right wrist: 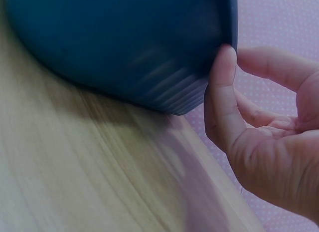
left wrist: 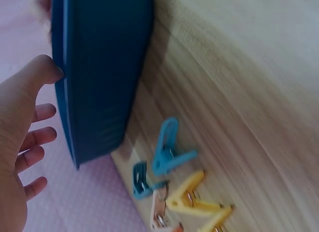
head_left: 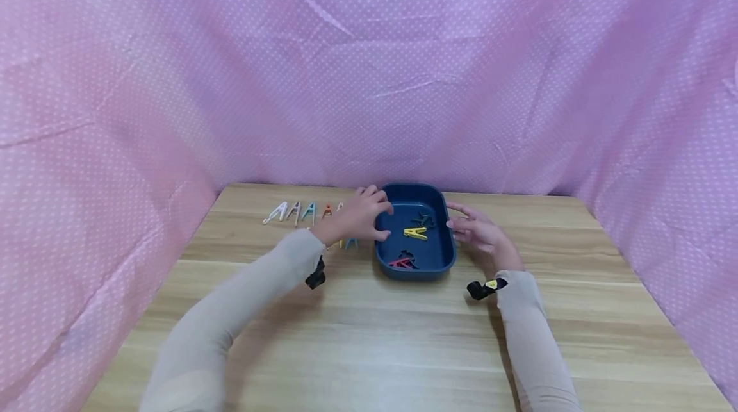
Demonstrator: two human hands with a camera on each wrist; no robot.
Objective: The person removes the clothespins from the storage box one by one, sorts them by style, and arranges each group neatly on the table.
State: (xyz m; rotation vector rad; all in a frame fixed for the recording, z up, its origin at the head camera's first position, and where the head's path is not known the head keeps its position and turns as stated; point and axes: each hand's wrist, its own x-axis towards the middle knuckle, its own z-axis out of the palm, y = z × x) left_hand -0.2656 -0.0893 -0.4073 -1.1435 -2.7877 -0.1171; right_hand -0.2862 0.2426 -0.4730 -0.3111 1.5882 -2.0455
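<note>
Pale sleeves run out of frame; my left hand, fingers apart, partly hides the clothespins; my right hand pinches the blue tray by its rim.

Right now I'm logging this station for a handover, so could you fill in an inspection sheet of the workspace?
Surface: wooden table, light with visible grain.
Job's things: blue bin between the hands, holding a yellow peg, a red peg and dark clips; left of it lie a white peg, a light-blue peg and others.
Clutter: nothing seen.
Hands: left hand at the bin's left rim, fingers apart; right hand holds the right rim.
Cables: nothing seen.
Surroundings: pink dotted cloth behind the table and on both sides.
</note>
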